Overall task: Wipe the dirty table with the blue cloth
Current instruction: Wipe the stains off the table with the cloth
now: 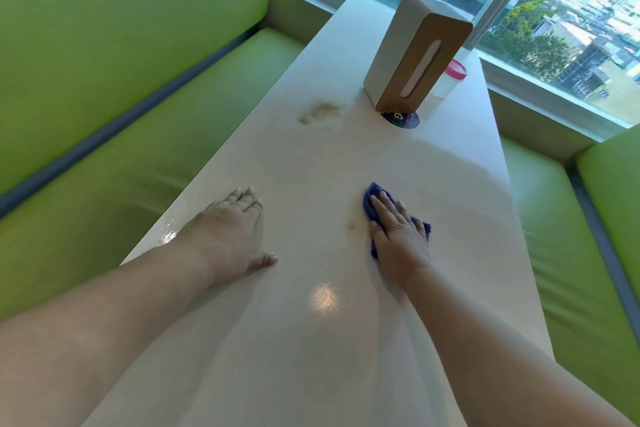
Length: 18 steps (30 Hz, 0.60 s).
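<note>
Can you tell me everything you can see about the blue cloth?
The blue cloth is dark blue, soft-looking fabric, bunched up small. It lies on the white table, mostly hidden under the right hand, whose straight fingers press it down. Only its edges peek out around the hand. A faint brownish smear sits on the table beside it.

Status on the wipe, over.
Right hand flat on blue cloth, left hand flat on table. Brown smear ahead, unwiped. Tissue box stands beside it.
</note>
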{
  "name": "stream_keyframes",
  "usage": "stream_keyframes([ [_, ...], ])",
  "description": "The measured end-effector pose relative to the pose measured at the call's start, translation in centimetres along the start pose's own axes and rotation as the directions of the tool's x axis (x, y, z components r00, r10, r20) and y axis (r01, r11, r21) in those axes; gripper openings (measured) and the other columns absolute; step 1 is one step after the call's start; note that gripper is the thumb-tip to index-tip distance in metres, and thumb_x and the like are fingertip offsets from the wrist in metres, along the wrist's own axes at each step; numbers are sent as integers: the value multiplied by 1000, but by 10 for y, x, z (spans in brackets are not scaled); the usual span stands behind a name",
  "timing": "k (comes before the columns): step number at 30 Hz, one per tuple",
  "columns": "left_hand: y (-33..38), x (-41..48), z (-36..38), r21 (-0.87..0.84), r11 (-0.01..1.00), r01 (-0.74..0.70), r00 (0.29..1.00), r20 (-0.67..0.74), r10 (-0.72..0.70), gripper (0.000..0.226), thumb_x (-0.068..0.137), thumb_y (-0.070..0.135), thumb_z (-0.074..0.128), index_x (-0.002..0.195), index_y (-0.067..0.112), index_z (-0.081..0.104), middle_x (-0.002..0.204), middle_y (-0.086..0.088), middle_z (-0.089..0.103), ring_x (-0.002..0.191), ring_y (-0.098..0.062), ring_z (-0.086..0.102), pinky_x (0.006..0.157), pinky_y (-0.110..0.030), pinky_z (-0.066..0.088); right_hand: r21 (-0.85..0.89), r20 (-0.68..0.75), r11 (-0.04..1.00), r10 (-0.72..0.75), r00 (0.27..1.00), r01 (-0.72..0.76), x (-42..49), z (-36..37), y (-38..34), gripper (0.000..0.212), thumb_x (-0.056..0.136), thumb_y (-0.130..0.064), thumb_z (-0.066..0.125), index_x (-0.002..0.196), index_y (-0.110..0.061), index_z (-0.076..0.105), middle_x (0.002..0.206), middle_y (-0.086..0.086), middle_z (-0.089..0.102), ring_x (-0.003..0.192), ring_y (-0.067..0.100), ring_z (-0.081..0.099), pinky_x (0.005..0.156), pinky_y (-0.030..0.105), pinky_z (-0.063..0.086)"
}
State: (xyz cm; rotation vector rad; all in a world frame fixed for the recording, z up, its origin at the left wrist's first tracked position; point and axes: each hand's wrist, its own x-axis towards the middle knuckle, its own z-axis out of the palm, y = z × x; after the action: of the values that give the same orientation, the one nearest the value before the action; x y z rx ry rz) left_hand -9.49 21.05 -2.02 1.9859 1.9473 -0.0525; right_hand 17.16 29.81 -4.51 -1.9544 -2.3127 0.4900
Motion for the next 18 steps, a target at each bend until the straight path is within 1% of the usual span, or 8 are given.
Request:
stream_keyframes([
  [1, 0, 0, 0, -1, 1000, -1, 1000, -1, 1, 93, 82, 66, 44, 149, 13, 7, 160, -2, -3, 147, -15, -4, 120, -32, 10, -13, 8, 1000, 4, 1000, -3, 4, 2, -9, 50, 100, -36, 30, 148, -39, 17, 156, -24, 5, 146, 4, -2, 118, 34, -1],
  [3, 0, 1, 1, -4, 1000, 0, 1000, -10, 0, 94, 81, 66, 45, 149, 13, 8, 160, -2, -3, 147, -15, -3, 120, -31, 9, -19, 31, 997, -79, 996, 79, 0, 8, -28, 50, 100, -37, 30, 148, -40, 17, 156, -25, 4, 145, 3, -3, 118, 34, -3],
  [7, -1, 1, 1, -16, 1000, -1, 1000, -10, 0, 94, 81, 65, 47, 149, 14, 8, 160, -2, -2, 147, -14, -4, 120, -30, 8, 15, 85, 968, -250, 965, 250, -31, 11, -24, 49, 101, -36, 31, 147, -45, 18, 151, -34, 2, 140, -9, -10, 116, 27, -7],
  [9, -1, 1, 2, -15, 1000, -2, 1000, -10, 2, 94, 81, 65, 47, 149, 13, 8, 160, -2, -3, 147, -15, -4, 120, -31, 9, 6, 70, 978, -206, 976, 206, -29, 5, -12, 49, 100, -36, 32, 146, -45, 19, 152, -32, 4, 142, -6, -7, 117, 28, -6],
  [12, -2, 2, 2, -19, 1000, 3, 1000, -5, -3, 94, 81, 66, 46, 149, 14, 7, 160, -2, -3, 147, -15, -4, 120, -33, 11, -2, 50, 998, -58, 997, 58, -5, 4, -19, 50, 100, -37, 30, 148, -42, 16, 155, -26, 4, 145, 2, -4, 117, 33, -5],
  [14, -2, 2, 2, -32, 999, 12, 1000, -2, -12, 94, 80, 66, 48, 149, 14, 8, 160, -1, -3, 147, -14, -4, 120, -33, 11, -19, 61, 998, -52, 997, 54, 0, 10, -42, 51, 100, -40, 29, 148, -42, 14, 156, -25, 1, 146, 5, -5, 118, 37, -5],
  [16, -2, 3, 3, -28, 999, 17, 1000, -17, -18, 94, 80, 66, 49, 149, 15, 10, 160, -1, -1, 147, -14, -2, 120, -33, 11, -38, 85, 985, -165, 983, 169, -9, 18, -63, 51, 99, -43, 29, 148, -44, 13, 155, -28, -1, 145, 3, -7, 118, 37, -6],
  [18, -1, 3, 4, -8, 1000, 20, 999, -33, -20, 94, 79, 67, 49, 149, 16, 11, 160, -1, 0, 147, -14, -1, 120, -33, 10, -18, 128, 958, -282, 951, 287, -30, 21, -69, 49, 100, -43, 29, 146, -49, 12, 151, -34, -4, 140, -5, -12, 117, 31, -9],
])
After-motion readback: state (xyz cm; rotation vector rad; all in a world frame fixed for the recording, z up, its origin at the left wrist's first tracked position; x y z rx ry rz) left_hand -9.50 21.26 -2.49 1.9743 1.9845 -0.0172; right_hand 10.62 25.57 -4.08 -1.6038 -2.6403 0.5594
